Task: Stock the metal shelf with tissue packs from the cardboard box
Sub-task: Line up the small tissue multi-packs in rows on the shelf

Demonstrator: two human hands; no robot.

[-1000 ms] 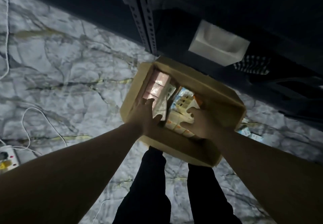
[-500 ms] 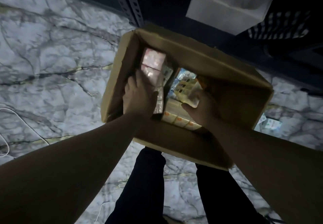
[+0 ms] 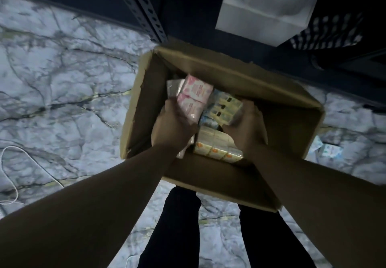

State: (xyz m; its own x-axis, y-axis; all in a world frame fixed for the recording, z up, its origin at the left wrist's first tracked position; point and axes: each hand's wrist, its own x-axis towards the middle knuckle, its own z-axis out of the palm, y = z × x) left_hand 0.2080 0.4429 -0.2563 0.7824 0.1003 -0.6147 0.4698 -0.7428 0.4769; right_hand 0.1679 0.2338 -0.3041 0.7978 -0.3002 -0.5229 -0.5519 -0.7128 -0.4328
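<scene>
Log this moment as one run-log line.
stage: picking from box | left hand: grips pink pack | right hand: grips yellow pack | orange pack: in box | shelf: not yet stocked

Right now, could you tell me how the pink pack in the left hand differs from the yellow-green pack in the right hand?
The pink pack is pink with white patches; the yellow-green pack is pale yellow-green with dark marks. The pink pack sits toward the cardboard box's left wall, gripped by the left hand; the yellow-green pack lies nearer the middle, gripped by the right hand. Both are glossy wrapped bundles inside the box.
</scene>
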